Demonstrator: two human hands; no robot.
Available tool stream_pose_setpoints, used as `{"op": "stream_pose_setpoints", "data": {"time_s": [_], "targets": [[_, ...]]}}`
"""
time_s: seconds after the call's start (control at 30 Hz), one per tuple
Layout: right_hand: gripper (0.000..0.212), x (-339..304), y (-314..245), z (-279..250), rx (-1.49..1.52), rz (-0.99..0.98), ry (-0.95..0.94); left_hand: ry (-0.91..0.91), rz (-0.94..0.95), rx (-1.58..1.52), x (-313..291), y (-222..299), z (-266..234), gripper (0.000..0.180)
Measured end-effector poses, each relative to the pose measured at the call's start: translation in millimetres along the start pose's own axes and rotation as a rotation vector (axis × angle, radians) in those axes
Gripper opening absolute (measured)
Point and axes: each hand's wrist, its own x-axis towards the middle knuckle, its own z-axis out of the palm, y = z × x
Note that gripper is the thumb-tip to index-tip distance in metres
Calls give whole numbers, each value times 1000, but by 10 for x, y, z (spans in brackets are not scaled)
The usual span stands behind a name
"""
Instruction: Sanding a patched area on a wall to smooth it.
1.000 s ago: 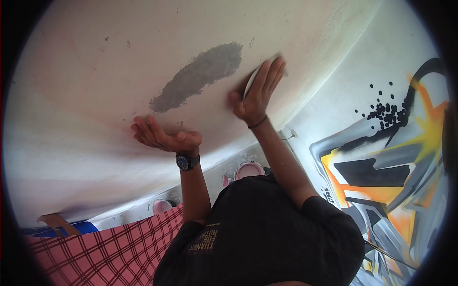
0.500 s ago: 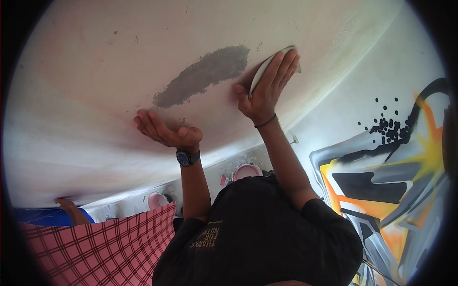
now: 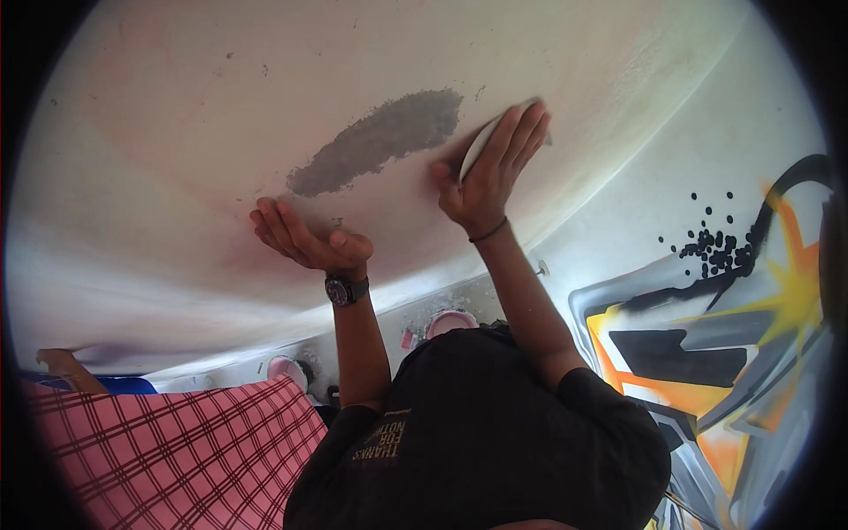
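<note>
My right hand [image 3: 488, 181] presses a pale sheet of sandpaper [image 3: 480, 152] flat to the white wall [image 3: 212, 115], fingers stretched over it and thumb at its left edge. The sheet's rim curls up beside the fingers; most of it is hidden under them. Left of it on the wall lies a rough grey patch [image 3: 380, 141]. Just below the lower end of that patch, my left hand [image 3: 309, 243] rests against the wall with fingers stretched out and nothing in it. A dark watch [image 3: 344, 291] is on my left wrist.
At the far left a co-worker's hand [image 3: 64, 364] reaches to the wall, above pink checked cloth [image 3: 177, 442]. Pink tubs [image 3: 450, 322] stand on the floor beyond me. A wall painted in orange, black and grey [image 3: 689, 353] rises on the right.
My right hand and the sandpaper have slid slightly down the wall. My left hand has barely moved. The co-worker's hand has shifted left and up, and the checked cloth has risen.
</note>
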Motion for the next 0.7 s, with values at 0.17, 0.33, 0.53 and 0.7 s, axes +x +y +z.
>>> {"op": "stream_pose_setpoints", "data": {"time_s": [0.17,0.33,0.53,0.7], "targets": [[103,85,-1,1,23,-39,22,7,0,10,31,-16,4,62],[101,-898,260,298,31,-90,0,6,14,0,81,-4,28,61],[107,-526,79,214,4,-40,-4,10,20,9,90,-57,-10,61],[111,533,-116,-106,22,-1,63,12,33,1,137,-37,-8,61]]}}
